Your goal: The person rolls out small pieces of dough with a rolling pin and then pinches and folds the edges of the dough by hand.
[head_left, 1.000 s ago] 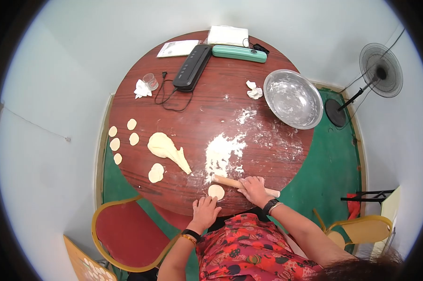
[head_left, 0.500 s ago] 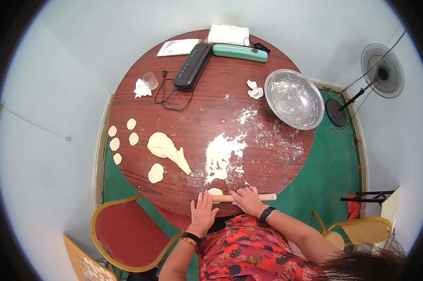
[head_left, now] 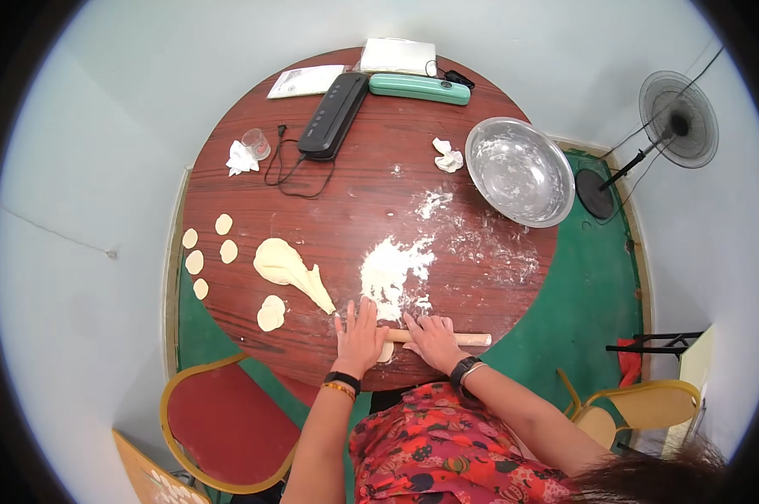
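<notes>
On the near part of the table a wooden rolling pin (head_left: pixel 474 339) lies crosswise under both palms. My left hand (head_left: pixel 360 338) rests flat over its left end, fingers stretched forward and apart. My right hand (head_left: pixel 434 343) presses on its middle, with the fingers extended past the pin. Between the hands a small round dough wrapper (head_left: pixel 385 352) shows on the near side of the pin, partly hidden by it. Just beyond my fingers is a patch of scattered flour (head_left: pixel 388 273). A larger lump of dough (head_left: pixel 280 262) with a pulled-out tail lies to the left.
Several rolled wrappers (head_left: pixel 195 262) lie at the left edge, and overlapping ones (head_left: pixel 271 314) nearer. A floury metal basin (head_left: pixel 522 181) stands right. Farther back are a black appliance (head_left: pixel 333 118) with a cord, a green appliance (head_left: pixel 420 88), a glass (head_left: pixel 256 144) and tissues (head_left: pixel 448 158).
Both hands and the rolling pin have moved forward, away from my body. The wrapper, earlier beyond the pin, now shows on its near side. The whole view has shifted slightly.
</notes>
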`<state>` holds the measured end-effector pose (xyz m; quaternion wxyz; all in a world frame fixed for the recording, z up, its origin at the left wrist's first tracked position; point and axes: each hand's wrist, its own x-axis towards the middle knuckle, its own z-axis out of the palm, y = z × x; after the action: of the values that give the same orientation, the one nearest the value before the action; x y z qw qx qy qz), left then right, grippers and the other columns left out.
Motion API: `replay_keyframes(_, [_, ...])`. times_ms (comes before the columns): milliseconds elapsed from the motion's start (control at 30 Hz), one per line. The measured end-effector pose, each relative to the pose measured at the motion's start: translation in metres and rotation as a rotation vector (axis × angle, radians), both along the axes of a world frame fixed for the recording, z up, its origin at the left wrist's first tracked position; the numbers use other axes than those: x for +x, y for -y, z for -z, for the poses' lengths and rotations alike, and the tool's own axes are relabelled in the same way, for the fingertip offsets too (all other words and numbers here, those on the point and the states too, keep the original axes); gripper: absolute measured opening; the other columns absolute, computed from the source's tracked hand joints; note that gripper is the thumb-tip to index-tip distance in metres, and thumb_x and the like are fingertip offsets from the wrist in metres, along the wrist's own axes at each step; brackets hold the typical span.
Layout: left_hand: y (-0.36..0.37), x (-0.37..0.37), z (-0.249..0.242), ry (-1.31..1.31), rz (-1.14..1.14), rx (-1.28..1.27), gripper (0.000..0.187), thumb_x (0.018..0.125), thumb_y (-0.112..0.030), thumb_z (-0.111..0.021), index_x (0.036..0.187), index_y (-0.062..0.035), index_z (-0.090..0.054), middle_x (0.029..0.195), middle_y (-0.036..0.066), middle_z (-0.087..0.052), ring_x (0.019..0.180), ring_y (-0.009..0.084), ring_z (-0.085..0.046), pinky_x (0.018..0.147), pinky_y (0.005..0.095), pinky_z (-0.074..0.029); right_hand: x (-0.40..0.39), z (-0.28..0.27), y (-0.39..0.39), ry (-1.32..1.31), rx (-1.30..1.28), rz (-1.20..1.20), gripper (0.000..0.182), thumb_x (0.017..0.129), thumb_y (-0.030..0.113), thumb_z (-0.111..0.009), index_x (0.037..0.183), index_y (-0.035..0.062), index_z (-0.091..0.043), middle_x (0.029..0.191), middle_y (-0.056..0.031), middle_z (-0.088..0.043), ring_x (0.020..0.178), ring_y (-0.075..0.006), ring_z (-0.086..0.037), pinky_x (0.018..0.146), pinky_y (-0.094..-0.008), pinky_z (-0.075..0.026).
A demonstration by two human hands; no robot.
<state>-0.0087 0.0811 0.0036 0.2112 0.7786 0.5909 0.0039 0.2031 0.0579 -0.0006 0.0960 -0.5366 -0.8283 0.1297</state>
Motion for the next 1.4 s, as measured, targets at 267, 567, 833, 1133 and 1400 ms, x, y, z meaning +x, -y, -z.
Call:
replay_keyframes(267, [0.013,-0.006,-0.011,0.142,-0.134,0.206,0.059,0.095,-0.033,-0.052,0.143,-0.0029,-0.037,0.150,0.019,-0.032,0.140,0.0373,-0.027,0.107,0.0612,-0.022,0.012,0.016,0.001,-0.074,0.017,-0.047,0.041,0.083,0.031,-0.069,0.119,0.0128,-0.059,0.098,-0.0052,-0.057,0.094,-0.0250,-0.054,0.085,-0.0426,-0.037])
replay_keyframes(567, [0.071,-0.030,-0.004,0.152,0.048,0.052,0.037,0.092,-0.029,-0.057,0.125,-0.0128,-0.057,0.125,0.007,-0.053,0.121,0.0271,-0.046,0.097,0.0482,-0.031,0.019,0.003,-0.007,-0.126,0.033,0.035,0.041,0.084,0.030,-0.069,0.119,0.0115,-0.058,0.097,-0.0073,-0.057,0.094,-0.0266,-0.054,0.085,-0.0439,-0.037])
replay_keyframes(833, [0.094,-0.017,-0.010,0.180,-0.141,0.154,0.036,0.092,-0.027,-0.059,0.123,-0.0093,-0.058,0.118,0.009,-0.054,0.115,0.0283,-0.047,0.095,0.0481,-0.031,0.018,0.003,0.018,-0.127,-0.034,-0.049,0.037,0.085,0.030,-0.068,0.116,0.0121,-0.058,0.098,-0.0064,-0.057,0.095,-0.0264,-0.054,0.083,-0.0442,-0.036])
replay_keyframes(1133, [0.098,-0.024,-0.010,0.143,-0.096,0.183,0.052,0.092,-0.028,-0.058,0.137,-0.0050,-0.046,0.145,0.012,-0.042,0.134,0.0302,-0.038,0.099,0.0517,-0.031,0.009,0.001,0.035,-0.165,-0.065,-0.162,0.037,0.086,0.031,-0.066,0.118,0.0124,-0.060,0.098,-0.0047,-0.058,0.095,-0.0256,-0.054,0.083,-0.0444,-0.037])
replay_keyframes(1400, [0.091,-0.022,-0.008,-0.048,0.043,0.025,0.060,0.096,-0.035,-0.051,0.146,-0.0057,-0.036,0.156,0.012,-0.029,0.142,0.0355,-0.028,0.109,0.0603,-0.026,0.003,-0.004,0.026,-0.043,-0.125,-0.102,0.047,0.087,0.031,-0.065,0.132,0.0177,-0.057,0.101,-0.0044,-0.056,0.098,-0.0255,-0.053,0.082,-0.0437,-0.036])
